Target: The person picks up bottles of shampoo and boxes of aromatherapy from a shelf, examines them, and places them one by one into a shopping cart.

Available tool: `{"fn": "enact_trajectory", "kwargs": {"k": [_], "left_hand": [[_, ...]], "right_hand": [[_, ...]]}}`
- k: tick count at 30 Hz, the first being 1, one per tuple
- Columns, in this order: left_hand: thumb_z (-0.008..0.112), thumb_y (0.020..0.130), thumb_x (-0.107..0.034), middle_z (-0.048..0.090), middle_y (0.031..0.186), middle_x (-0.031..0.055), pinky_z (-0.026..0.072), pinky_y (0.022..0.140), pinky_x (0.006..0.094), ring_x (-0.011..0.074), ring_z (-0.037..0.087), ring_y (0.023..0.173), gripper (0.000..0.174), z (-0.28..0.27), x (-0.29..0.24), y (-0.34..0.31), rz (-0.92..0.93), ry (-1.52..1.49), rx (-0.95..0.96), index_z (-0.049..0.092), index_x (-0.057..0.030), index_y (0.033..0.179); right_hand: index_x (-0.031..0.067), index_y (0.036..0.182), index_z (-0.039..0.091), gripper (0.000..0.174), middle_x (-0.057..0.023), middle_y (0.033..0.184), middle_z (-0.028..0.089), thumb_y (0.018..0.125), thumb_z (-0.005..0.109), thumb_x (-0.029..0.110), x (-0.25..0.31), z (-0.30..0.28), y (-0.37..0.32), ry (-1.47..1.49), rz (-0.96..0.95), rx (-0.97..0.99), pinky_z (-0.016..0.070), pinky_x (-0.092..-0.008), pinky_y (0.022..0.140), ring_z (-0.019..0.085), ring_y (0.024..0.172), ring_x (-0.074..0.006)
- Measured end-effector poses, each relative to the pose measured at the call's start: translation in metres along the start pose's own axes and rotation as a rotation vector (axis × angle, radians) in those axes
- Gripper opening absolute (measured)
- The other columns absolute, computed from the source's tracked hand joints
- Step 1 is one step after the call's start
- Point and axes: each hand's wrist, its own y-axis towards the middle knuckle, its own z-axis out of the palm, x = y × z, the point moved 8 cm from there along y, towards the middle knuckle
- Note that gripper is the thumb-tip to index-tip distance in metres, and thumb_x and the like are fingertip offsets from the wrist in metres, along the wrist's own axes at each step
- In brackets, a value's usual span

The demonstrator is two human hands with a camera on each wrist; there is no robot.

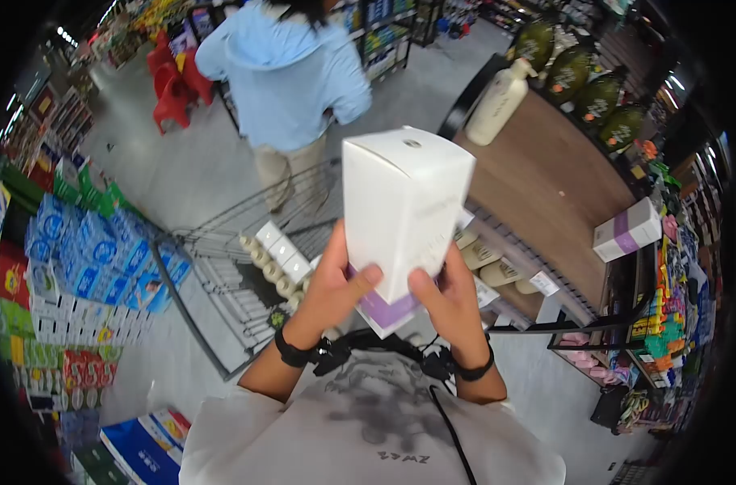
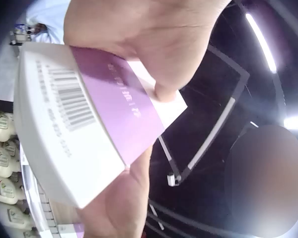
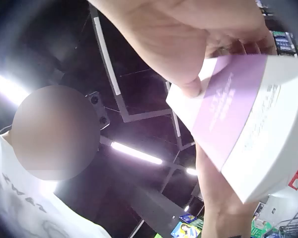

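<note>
A white carton with a purple band (image 1: 404, 214) is held up in front of the chest, tilted, between both hands. My left hand (image 1: 329, 283) grips its left side, with the thumb on a near face. On the opposite side my right hand (image 1: 457, 303) grips it the same way, thumb near the lower corner. In the left wrist view, a barcode (image 2: 71, 99) shows on one white face beside the purple band. Small print covers another face of the carton (image 3: 268, 119) in the right wrist view. Most of the fingers are hidden behind the carton.
A wire shopping cart (image 1: 192, 319) at left holds white boxes (image 1: 283, 250) and cream bottles (image 1: 264, 265). At right, a wooden display shelf (image 1: 546, 190) bears a pump bottle (image 1: 497, 107) and a lying purple-banded box (image 1: 629, 229). A person in light blue (image 1: 283, 77) stands ahead.
</note>
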Motion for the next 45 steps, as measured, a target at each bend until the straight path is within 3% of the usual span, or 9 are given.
{"fn": "enact_trajectory", "kwargs": {"k": [6,13,21,22,26,31,36,39,45], "left_hand": [[0.037,0.109,-0.047,0.058,0.136,0.0137,0.0494,0.103,0.0345,0.0195,0.060,0.122,0.060,-0.104,0.036,-0.049,-0.238,-0.455,-0.343,0.045,0.0012,0.143],[0.033,0.109,-0.049,0.059,0.139,0.0161,0.0536,0.100,0.0378,0.0252,0.062,0.122,0.061,-0.152,0.030,-0.069,-0.198,-0.502,-0.442,0.043,-0.0017,0.147],[0.059,0.104,-0.027,0.057,0.137,0.0133,0.0454,0.103,0.0308,0.0152,0.056,0.122,0.056,-0.166,0.041,-0.056,-0.136,-0.024,-0.471,0.040,0.0020,0.148],[0.061,0.103,-0.025,0.057,0.138,0.0135,0.0443,0.104,0.0313,0.0160,0.055,0.123,0.057,-0.166,0.043,-0.051,-0.107,0.065,-0.436,0.040,0.0020,0.149],[0.063,0.099,-0.016,0.056,0.137,0.0087,0.0395,0.108,0.0318,0.0147,0.051,0.126,0.059,-0.172,0.056,-0.027,-0.118,0.145,-0.372,0.039,0.0021,0.150],[0.073,0.094,-0.025,0.046,0.150,0.0156,0.0344,0.114,0.0359,0.0200,0.043,0.138,0.082,-0.205,0.097,0.006,-0.191,0.185,-0.261,0.027,0.0005,0.157],[0.038,0.102,-0.067,0.046,0.149,0.0116,0.0306,0.116,0.0431,0.0240,0.038,0.142,0.082,-0.269,0.134,0.026,-0.553,-0.221,-0.446,0.035,-0.0029,0.153],[0.041,0.102,-0.065,0.045,0.149,0.0114,0.0303,0.116,0.0447,0.0234,0.038,0.140,0.080,-0.297,0.165,0.038,-0.686,-0.047,-0.487,0.038,-0.0030,0.152],[0.060,0.104,-0.027,0.064,0.126,0.0113,0.0449,0.100,0.0303,0.0163,0.058,0.113,0.047,-0.337,0.281,0.011,-0.570,0.027,-0.593,0.051,0.0010,0.140]], "right_hand": [[0.0019,0.145,0.052,0.049,-0.0114,0.112,0.058,0.105,0.055,0.030,-0.026,0.084,0.024,-0.350,0.002,0.326,0.0456,-0.0301,0.089,0.056,0.103,-0.0191],[0.0044,0.147,0.052,0.049,-0.0080,0.103,0.056,0.105,0.056,0.029,-0.050,0.132,0.044,-0.336,0.055,0.430,0.0460,-0.0240,0.076,0.053,0.090,-0.0114],[0.0010,0.153,0.035,0.060,-0.0147,0.127,0.062,0.099,0.060,0.010,-0.107,0.120,0.056,-0.092,0.244,0.288,0.0505,-0.0318,0.096,0.061,0.119,-0.0214],[0.0024,0.157,0.022,0.073,-0.0169,0.140,0.055,0.097,0.063,0.012,-0.120,0.117,0.059,-0.020,0.306,0.379,0.0444,-0.0367,0.106,0.053,0.133,-0.0266],[0.0035,0.155,0.024,0.081,-0.0167,0.152,0.041,0.093,0.073,0.023,-0.141,0.112,0.085,0.035,0.318,0.471,0.0365,-0.0399,0.113,0.039,0.142,-0.0259],[0.0013,0.153,0.029,0.085,-0.0120,0.143,0.047,0.087,0.080,0.018,-0.196,0.127,0.159,0.077,0.385,0.448,0.0381,-0.0368,0.111,0.045,0.134,-0.0217],[0.0023,0.156,0.026,0.098,-0.0148,0.147,0.045,0.080,0.085,0.018,-0.263,0.153,0.216,0.051,0.321,0.651,0.0346,-0.0393,0.114,0.041,0.140,-0.0241],[0.0016,0.158,0.021,0.102,-0.0169,0.151,0.043,0.080,0.084,0.016,-0.316,0.159,0.233,-0.085,0.387,0.776,0.0339,-0.0386,0.115,0.038,0.142,-0.0253],[0.0022,0.154,0.028,0.087,-0.0133,0.138,0.053,0.082,0.076,0.007,-0.441,0.159,0.221,-0.169,0.473,0.874,0.0431,-0.0342,0.106,0.050,0.128,-0.0219]]}}
